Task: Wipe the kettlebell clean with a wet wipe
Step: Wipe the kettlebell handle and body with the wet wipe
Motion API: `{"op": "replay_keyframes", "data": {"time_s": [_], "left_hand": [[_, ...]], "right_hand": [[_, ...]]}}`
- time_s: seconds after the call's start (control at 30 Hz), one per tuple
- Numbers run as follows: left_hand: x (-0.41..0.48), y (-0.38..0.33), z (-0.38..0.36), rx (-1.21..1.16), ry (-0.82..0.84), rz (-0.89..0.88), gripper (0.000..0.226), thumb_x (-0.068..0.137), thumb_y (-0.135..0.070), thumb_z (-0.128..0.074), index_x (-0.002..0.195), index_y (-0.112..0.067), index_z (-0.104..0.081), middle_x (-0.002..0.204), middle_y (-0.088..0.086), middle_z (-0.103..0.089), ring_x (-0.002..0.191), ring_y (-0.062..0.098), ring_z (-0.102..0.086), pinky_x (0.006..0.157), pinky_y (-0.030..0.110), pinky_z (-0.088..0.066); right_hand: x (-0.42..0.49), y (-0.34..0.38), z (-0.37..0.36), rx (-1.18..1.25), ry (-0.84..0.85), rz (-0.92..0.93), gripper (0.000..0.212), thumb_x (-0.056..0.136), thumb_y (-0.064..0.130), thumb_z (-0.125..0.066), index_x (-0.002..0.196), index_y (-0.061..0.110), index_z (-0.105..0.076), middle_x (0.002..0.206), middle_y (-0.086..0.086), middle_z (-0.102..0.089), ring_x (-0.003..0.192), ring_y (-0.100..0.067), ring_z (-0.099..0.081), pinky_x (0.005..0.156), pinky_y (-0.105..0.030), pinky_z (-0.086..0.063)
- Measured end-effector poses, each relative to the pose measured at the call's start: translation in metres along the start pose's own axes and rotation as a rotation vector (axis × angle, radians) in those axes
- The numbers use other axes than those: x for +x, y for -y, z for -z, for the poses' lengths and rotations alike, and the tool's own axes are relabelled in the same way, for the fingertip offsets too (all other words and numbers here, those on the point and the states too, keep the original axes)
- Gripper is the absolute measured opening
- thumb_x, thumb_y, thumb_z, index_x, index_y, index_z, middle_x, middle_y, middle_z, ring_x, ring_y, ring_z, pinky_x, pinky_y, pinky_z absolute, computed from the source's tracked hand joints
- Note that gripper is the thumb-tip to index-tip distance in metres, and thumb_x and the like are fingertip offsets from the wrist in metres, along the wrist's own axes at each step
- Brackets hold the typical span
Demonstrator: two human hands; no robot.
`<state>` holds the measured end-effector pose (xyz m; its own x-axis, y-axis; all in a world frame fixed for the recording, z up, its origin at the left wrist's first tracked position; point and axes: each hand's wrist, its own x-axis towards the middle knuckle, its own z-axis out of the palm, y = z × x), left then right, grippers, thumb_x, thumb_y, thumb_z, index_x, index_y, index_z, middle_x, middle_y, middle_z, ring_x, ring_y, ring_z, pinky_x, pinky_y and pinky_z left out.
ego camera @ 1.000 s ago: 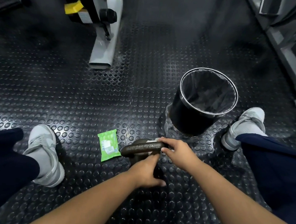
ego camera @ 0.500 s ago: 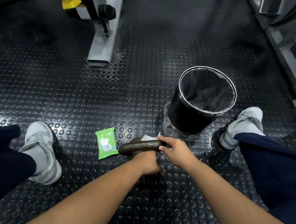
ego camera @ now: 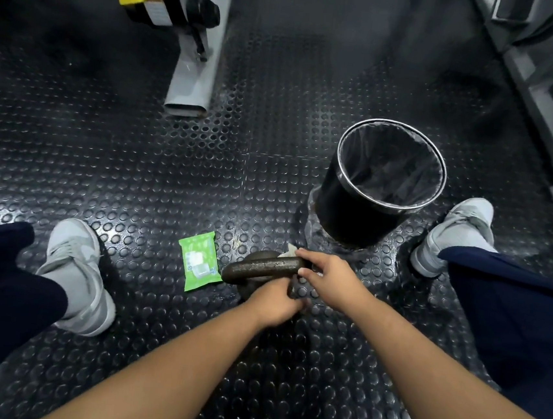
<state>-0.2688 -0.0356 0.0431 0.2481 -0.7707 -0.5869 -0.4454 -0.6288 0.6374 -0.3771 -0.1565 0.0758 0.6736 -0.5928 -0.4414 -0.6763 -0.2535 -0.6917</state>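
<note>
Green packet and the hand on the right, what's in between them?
The kettlebell lies between the green packet and the right hand, which grips a white wipe on the handle's end. The head view shows it.

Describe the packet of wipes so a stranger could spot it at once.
Find the black bin on the studded floor. Left of it, nearer the person, is the dark kettlebell; the packet lies flat just left of that, the only bright green thing.
</note>
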Motion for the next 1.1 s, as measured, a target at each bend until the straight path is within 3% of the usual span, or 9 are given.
{"op": "replay_keyframes", "data": {"time_s": [0.17, 0.33, 0.6, 0.7, 0.77, 0.87, 0.97, 1.03, 1.1], "left_hand": [[0.006, 0.008, 0.006, 0.301, -0.035, 0.048, 0.052, 0.098, -0.051, -0.054, 0.145, -0.029, -0.045, 0.141, 0.007, -0.061, 0.127, 0.034, -0.059, 0.102, 0.040, -0.050], [-0.013, 0.010, 0.000, 0.424, -0.320, -0.014, 0.025, 0.104, -0.042, -0.049, 0.120, -0.031, -0.065, 0.111, -0.002, -0.072, 0.105, 0.026, -0.069, 0.074, 0.033, -0.046], [-0.020, 0.014, 0.025, 0.937, -0.171, -0.238, 0.038, 0.100, -0.006, -0.048, 0.136, -0.016, -0.054, 0.122, 0.005, -0.067, 0.106, 0.032, -0.070, 0.077, 0.043, -0.056], [-0.029, 0.010, 0.030, 0.954, -0.078, -0.349, 0.030, 0.092, -0.002, -0.056, 0.119, -0.016, -0.061, 0.113, 0.006, -0.069, 0.099, 0.031, -0.070, 0.072, 0.040, -0.054], [-0.044, 0.002, 0.026, 0.829, -0.023, -0.351, 0.024, 0.090, -0.005, -0.060, 0.110, -0.017, -0.069, 0.110, 0.005, -0.070, 0.099, 0.029, -0.069, 0.076, 0.039, -0.055], [-0.069, -0.015, 0.041, 0.342, -0.138, -0.243, 0.010, 0.094, -0.025, -0.060, 0.097, -0.026, -0.070, 0.094, -0.005, -0.072, 0.085, 0.016, -0.068, 0.070, 0.028, -0.052], [-0.083, -0.033, 0.086, -0.046, -0.158, -0.135, 0.002, 0.089, -0.025, -0.070, 0.087, -0.026, -0.069, 0.083, -0.003, -0.074, 0.075, 0.016, -0.072, 0.071, 0.031, -0.060], [-0.095, -0.048, 0.124, -0.286, -0.157, -0.101, 0.007, 0.086, -0.019, -0.078, 0.089, -0.020, -0.072, 0.091, 0.013, -0.076, 0.081, 0.024, -0.075, 0.084, 0.046, -0.062], [-0.110, -0.061, 0.154, -0.450, -0.146, -0.076, 0.017, 0.084, -0.006, -0.083, 0.097, -0.008, -0.073, 0.102, 0.023, -0.074, 0.085, 0.024, -0.073, 0.087, 0.045, -0.063]], "right_hand": [[-0.001, 0.004, 0.001, -0.011, 0.013, -0.002, 0.047, 0.095, 0.025, -0.069, 0.140, 0.036, -0.060, 0.143, 0.016, -0.059, 0.132, -0.005, -0.054, 0.115, -0.028, -0.039], [-0.003, 0.006, 0.004, -0.008, 0.024, -0.017, 0.045, 0.097, 0.028, -0.067, 0.140, 0.039, -0.059, 0.146, 0.019, -0.056, 0.132, -0.005, -0.053, 0.112, -0.026, -0.040], [-0.012, 0.011, 0.002, 0.013, 0.025, -0.015, 0.046, 0.100, 0.025, -0.064, 0.144, 0.035, -0.057, 0.150, 0.013, -0.053, 0.139, -0.010, -0.048, 0.116, -0.026, -0.034], [-0.013, 0.012, 0.001, -0.001, 0.023, -0.018, 0.045, 0.100, 0.024, -0.063, 0.144, 0.035, -0.056, 0.149, 0.012, -0.055, 0.137, -0.011, -0.050, 0.116, -0.027, -0.035], [-0.014, 0.015, 0.004, -0.007, 0.039, -0.034, 0.046, 0.100, 0.023, -0.063, 0.145, 0.033, -0.055, 0.148, 0.010, -0.056, 0.136, -0.013, -0.052, 0.113, -0.026, -0.037], [-0.015, 0.018, 0.008, -0.062, 0.046, -0.055, 0.052, 0.097, 0.026, -0.066, 0.148, 0.029, -0.052, 0.143, 0.005, -0.061, 0.126, -0.014, -0.059, 0.103, -0.022, -0.043], [-0.016, 0.020, 0.017, -0.009, -0.023, -0.129, 0.046, 0.093, 0.037, -0.070, 0.136, 0.020, -0.062, 0.127, -0.001, -0.070, 0.113, -0.017, -0.067, 0.101, -0.031, -0.051], [-0.024, 0.038, 0.028, 0.271, 0.019, -0.186, 0.045, 0.090, 0.053, -0.069, 0.115, 0.015, -0.070, 0.107, -0.006, -0.076, 0.097, -0.023, -0.073, 0.088, -0.040, -0.058], [-0.034, 0.064, 0.039, 0.712, 0.241, -0.281, 0.068, 0.087, 0.069, -0.059, 0.114, 0.007, -0.068, 0.107, -0.014, -0.077, 0.099, -0.031, -0.074, 0.078, -0.040, -0.060]]}}
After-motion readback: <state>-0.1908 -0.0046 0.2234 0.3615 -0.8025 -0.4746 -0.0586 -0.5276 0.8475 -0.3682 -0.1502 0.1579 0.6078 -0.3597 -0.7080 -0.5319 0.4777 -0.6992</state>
